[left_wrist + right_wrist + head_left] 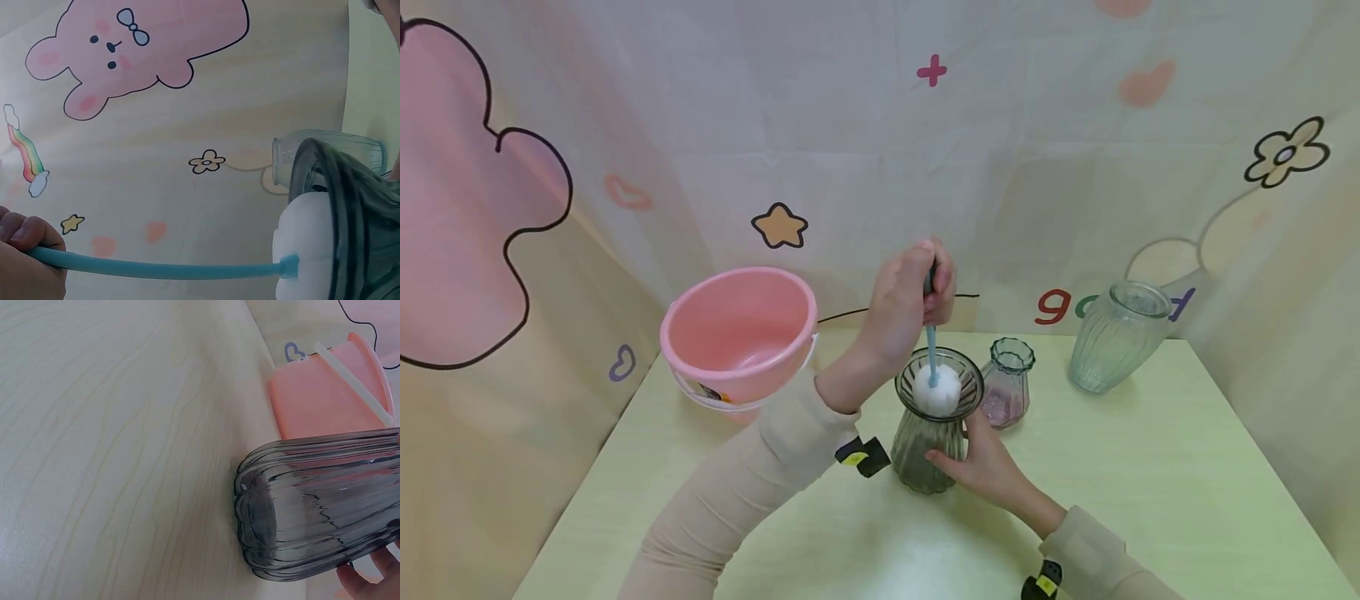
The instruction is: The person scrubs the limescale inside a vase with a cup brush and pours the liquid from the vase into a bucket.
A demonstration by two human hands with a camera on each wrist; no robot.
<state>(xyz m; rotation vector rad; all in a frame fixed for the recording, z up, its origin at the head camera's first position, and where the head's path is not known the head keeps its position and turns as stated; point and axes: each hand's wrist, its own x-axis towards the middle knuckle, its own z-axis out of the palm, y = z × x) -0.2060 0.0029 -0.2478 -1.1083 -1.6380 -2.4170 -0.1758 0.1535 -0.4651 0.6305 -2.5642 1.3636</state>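
Two grips are working: the left grip (pixel 901 304) is curling closed round the dark handle of a blue-stemmed, round-headed white sponge brush (pixel 933 379); the right grip (pixel 992 465) is spreading part-open, thumb and fingers clasping the side of a grey-green, ribbed, flared-rim glass vase (pixel 922 454). Sponge head is sitting in the vase mouth, partly showing. Vase base is meeting or nearly meeting the pale wood-grain tabletop (pixel 1120 483); can't tell. Vase is probably handling heavy, rigid, breakable, slippery if wet; ribbed body is offering best hold. Brush is likely handling light, sponge squashing softly, handle suiting a fist.
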